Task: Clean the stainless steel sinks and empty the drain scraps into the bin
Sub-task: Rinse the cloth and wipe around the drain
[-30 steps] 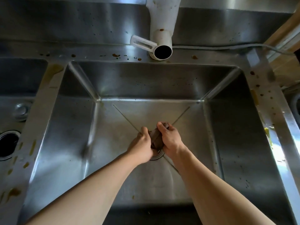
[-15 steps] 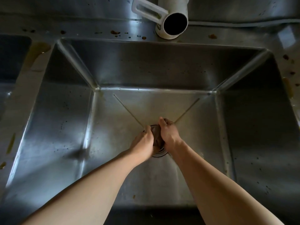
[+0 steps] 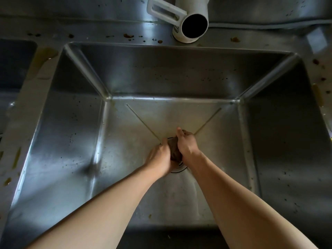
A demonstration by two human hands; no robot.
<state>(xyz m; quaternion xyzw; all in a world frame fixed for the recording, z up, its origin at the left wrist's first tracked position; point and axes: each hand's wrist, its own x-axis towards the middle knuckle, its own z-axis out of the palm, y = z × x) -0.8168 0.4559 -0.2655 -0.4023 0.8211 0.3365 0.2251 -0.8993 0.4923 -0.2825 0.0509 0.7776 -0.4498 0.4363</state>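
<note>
Gripping the drain strainer (image 3: 173,150) with both hands at the middle of the sink (image 3: 161,72) floor. Left hand (image 3: 159,158) has its fingers curled round the strainer's left side, right hand (image 3: 186,145) curled round the right and far side. The strainer is a dark, rounded thing sitting at the drain ring (image 3: 179,168); can't tell whether it is seated in the ring or already lifted a little.

Reads as the pull-out step, with the bin trip still to come. No bin in view.

Risks from here:
- Strainer sticks in the ring, then lets go suddenly under a hard pull: scraps flung across the sink floor.
- Wet or greasy surface, so the grip could slip and the strainer drop back or tip.
- Tilting it on the way out spills scraps down the open drain.
- Carrying it out over the rim (image 3: 45,72) drips onto a surface that already shows brown spots and yellow smears.
- White tap (image 3: 190,24) hangs over the far edge, so a straight lift toward it could knock it.

Sink walls are speckled with dark flecks, so cleaning isn't finished.
</note>
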